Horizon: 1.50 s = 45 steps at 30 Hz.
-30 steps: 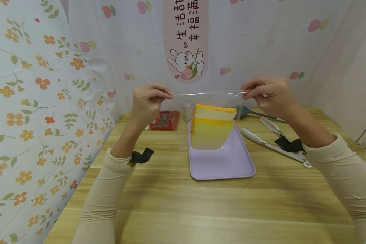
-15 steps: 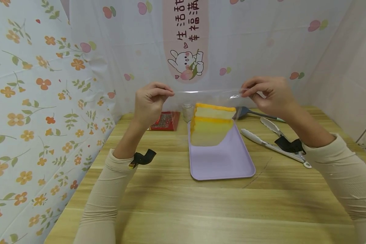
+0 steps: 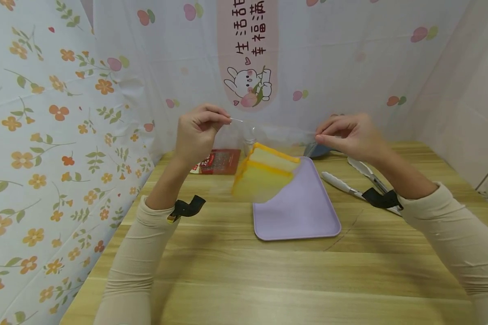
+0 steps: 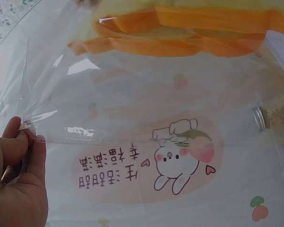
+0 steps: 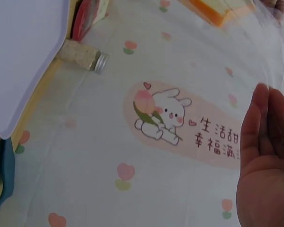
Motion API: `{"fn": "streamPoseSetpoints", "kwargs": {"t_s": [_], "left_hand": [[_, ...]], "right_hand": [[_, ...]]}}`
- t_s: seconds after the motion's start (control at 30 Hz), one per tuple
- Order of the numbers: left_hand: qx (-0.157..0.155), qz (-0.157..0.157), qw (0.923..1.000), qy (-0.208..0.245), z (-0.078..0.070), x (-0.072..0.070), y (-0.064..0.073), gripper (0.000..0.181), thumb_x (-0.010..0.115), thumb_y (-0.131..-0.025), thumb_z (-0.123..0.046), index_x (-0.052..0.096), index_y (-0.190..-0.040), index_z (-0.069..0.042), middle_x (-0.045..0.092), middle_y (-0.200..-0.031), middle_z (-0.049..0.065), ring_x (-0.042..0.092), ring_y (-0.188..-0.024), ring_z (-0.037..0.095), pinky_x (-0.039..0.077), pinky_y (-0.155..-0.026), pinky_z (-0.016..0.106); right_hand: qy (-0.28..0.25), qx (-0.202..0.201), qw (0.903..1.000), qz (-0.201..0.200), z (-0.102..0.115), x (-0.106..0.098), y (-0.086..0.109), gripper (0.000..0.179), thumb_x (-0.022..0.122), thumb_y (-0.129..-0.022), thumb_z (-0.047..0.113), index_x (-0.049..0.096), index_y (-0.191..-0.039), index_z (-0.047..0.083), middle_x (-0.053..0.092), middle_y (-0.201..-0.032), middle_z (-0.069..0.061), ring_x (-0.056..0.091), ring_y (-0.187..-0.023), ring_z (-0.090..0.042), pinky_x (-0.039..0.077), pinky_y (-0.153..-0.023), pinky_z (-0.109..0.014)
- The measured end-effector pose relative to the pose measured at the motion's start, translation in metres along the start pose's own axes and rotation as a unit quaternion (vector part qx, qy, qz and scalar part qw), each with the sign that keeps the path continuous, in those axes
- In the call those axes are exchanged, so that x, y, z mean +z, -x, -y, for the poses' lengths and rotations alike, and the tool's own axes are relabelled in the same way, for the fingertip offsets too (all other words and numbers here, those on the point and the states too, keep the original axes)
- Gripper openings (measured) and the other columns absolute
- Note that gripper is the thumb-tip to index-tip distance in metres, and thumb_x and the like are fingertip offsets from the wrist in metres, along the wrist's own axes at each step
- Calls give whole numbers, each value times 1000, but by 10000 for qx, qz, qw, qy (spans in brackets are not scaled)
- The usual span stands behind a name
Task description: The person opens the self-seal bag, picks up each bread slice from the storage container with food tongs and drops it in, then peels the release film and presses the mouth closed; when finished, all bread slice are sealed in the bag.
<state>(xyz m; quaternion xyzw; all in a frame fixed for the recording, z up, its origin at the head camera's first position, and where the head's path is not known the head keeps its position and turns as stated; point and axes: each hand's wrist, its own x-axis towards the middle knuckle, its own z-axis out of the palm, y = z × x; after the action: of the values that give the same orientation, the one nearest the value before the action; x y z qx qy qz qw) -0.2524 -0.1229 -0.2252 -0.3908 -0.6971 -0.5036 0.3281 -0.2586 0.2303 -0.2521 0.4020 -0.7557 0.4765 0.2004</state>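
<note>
A clear plastic bag hangs above the table between both hands. Inside it are slices of bread with orange-yellow crusts, tilted and blurred in the head view. My left hand pinches one top corner of the bag between thumb and fingers. On the other side, my right hand pinches the bag's opposite upper edge with its fingertips, and the film runs up from them in the right wrist view. Below the bread is a lilac tray, its far left part hidden behind the bag.
A red packet and a small glass jar with a metal lid stand at the back left of the tray. Metal tongs lie to its right, and a blue-grey spatula is behind. A patterned cloth hangs behind the wooden table.
The bag with the bread has swung left and tilted. My right hand has dropped slightly and shifted a little left; my left hand has risen slightly. The stretched top edge now sags.
</note>
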Motion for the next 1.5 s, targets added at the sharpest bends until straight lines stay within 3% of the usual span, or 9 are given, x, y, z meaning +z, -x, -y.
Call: {"fn": "streamPoseSetpoints", "kwargs": {"t_s": [0.2,0.33,0.57,0.63,0.9,1.13,1.2,1.37,1.5], "left_hand": [[-259,127,9996,39,-3,-3,0,13,64,-87,16,74,-81,11,68,-89,14,65,-88,14,55,-80,25],[-400,209,9989,129,-4,-5,1,13,63,-87,17,74,-82,11,68,-88,11,66,-85,20,56,-80,25],[-656,316,9959,540,0,-5,3,11,62,-87,19,72,-85,15,68,-88,8,66,-82,16,56,-78,25],[-761,324,9938,743,0,-5,3,10,62,-86,20,71,-85,16,68,-87,4,66,-82,16,57,-78,25],[-1192,620,9848,1103,-7,-1,0,9,61,-87,19,70,-88,18,69,-90,-1,66,-89,18,56,-81,28],[-1234,882,9815,1166,-14,6,-4,10,61,-87,19,71,-87,17,70,-92,6,66,-89,21,56,-82,30],[-1232,985,9803,1193,-16,8,-6,11,60,-87,19,71,-87,17,70,-92,9,67,-88,20,56,-82,31],[-1304,1210,9760,1258,-22,13,-8,11,60,-87,19,71,-88,17,69,-93,12,67,-87,19,56,-82,30],[-1240,1270,9756,1289,-23,16,-7,11,60,-87,20,71,-88,17,68,-93,12,66,-88,19,56,-83,30]], "right_hand": [[319,165,9991,-241,0,7,-3,24,76,-78,-12,72,-62,4,72,-75,-6,63,-63,-14,45,-93,-20],[384,0,9991,-180,-1,8,-4,26,76,-75,-17,68,-59,2,71,-73,-6,59,-62,-12,45,-61,-17],[763,-354,9964,130,0,8,-2,31,77,-72,-18,63,-59,6,68,-70,-6,54,-55,-7,44,-58,-14],[907,-410,9947,270,1,7,-1,31,77,-73,-17,63,-61,8,66,-68,-3,52,-54,-6,39,-48,-15],[1341,-577,9807,1300,4,3,-2,29,74,-76,-12,56,-80,10,53,-63,9,43,-51,-6,37,-47,-20],[1047,194,9585,2644,14,-5,-13,22,74,-87,2,56,-97,9,52,-62,9,40,-50,-6,36,-47,-25],[952,362,9606,2585,19,-4,-18,18,74,-88,7,59,-97,10,51,-62,6,40,-51,-8,36,-47,-25],[1148,516,9760,1777,38,18,-39,8,74,-89,12,69,-96,10,62,-78,2,54,-69,-13,44,-58,-24],[1009,749,9736,1904,52,47,-57,18,73,-90,20,74,-106,10,72,-94,2,64,-87,-12,52,-71,-26]]}}
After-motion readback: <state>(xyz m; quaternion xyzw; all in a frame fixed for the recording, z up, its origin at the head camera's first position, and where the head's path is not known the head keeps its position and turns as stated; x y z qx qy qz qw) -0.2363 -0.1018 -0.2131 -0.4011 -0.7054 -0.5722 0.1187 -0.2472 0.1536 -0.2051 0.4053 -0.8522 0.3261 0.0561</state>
